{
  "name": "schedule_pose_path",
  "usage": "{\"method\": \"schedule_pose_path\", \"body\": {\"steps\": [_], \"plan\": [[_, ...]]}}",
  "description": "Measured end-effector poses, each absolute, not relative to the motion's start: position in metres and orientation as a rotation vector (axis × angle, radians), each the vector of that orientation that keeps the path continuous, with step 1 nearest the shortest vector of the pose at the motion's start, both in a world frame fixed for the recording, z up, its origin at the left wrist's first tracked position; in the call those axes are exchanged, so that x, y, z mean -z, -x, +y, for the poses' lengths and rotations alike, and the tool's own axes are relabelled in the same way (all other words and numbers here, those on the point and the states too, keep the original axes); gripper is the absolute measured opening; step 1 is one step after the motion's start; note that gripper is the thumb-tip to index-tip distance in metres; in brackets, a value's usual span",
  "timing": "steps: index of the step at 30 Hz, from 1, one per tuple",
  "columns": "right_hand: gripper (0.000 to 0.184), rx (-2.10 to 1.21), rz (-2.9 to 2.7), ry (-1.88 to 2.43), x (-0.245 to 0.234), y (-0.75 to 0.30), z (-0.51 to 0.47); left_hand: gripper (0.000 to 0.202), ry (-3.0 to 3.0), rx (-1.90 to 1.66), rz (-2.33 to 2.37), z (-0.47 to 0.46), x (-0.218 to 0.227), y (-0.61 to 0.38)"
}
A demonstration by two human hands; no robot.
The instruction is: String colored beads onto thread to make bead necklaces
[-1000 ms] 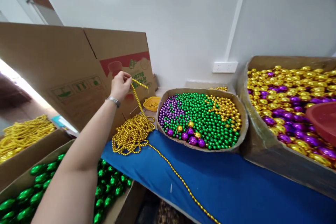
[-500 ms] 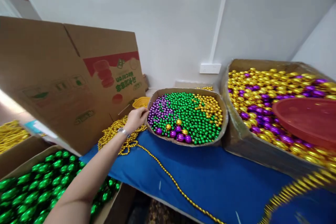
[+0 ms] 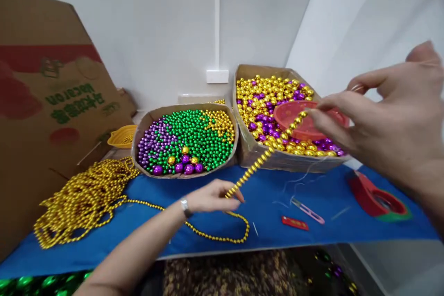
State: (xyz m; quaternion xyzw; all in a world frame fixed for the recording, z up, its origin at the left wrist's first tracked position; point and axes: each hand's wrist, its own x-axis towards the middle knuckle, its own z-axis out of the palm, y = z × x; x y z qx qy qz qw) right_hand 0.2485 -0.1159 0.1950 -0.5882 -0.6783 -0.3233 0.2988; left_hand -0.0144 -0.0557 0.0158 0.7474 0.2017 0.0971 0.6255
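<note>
A gold bead string (image 3: pixel 258 163) stretches at a slant between my two hands. My right hand (image 3: pixel 385 111), raised at the right, pinches its upper end between thumb and fingers. Lower down, my left hand (image 3: pixel 217 195) has its fingers closed round the string, above the blue table cover. From there the strand loops over the cloth and runs left to a heap of gold bead strings (image 3: pixel 86 194). Behind my left hand stands a low cardboard tray (image 3: pixel 133 148) of small purple, green and gold beads, with several larger beads at its front.
A bigger cardboard box (image 3: pixel 277 162) of gold and purple beads holds a red plastic dish (image 3: pixel 287 115). Pink-handled thread snips (image 3: pixel 308 212), a red tag (image 3: pixel 294 223) and a red-green tape dispenser (image 3: pixel 367 194) lie at right. A tall carton (image 3: pixel 41 148) stands left.
The view has turned right. My left hand has left the small-bead tray's edge and now grips the string. My right hand has come into view, holding the string's end up.
</note>
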Motion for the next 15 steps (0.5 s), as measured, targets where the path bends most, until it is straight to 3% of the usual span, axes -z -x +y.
{"method": "schedule_pose_path", "body": {"steps": [3, 7, 9, 12, 15], "plan": [[0.053, 0.995, -1.839, 1.527, -0.174, -0.272, -0.113, 0.028, -2.161, -0.388, 0.715, -0.03, -0.075, 0.059], [0.033, 0.941, -1.723, 1.465, -0.139, -0.265, -0.107, 0.031, -2.719, -0.88, 1.19, -0.033, -0.163, 0.102], [0.027, 0.823, -1.734, 1.451, -0.117, -0.255, -0.106, 0.035, -2.91, -0.95, 1.295, -0.048, -0.179, 0.111], [0.027, 0.606, -1.835, 1.447, -0.069, -0.246, -0.112, 0.031, -3.025, -0.72, 1.212, -0.068, -0.147, 0.116], [0.03, 0.398, -1.985, 1.514, -0.001, -0.241, -0.129, 0.027, -2.905, -0.317, 1.187, -0.079, -0.064, 0.125]]}}
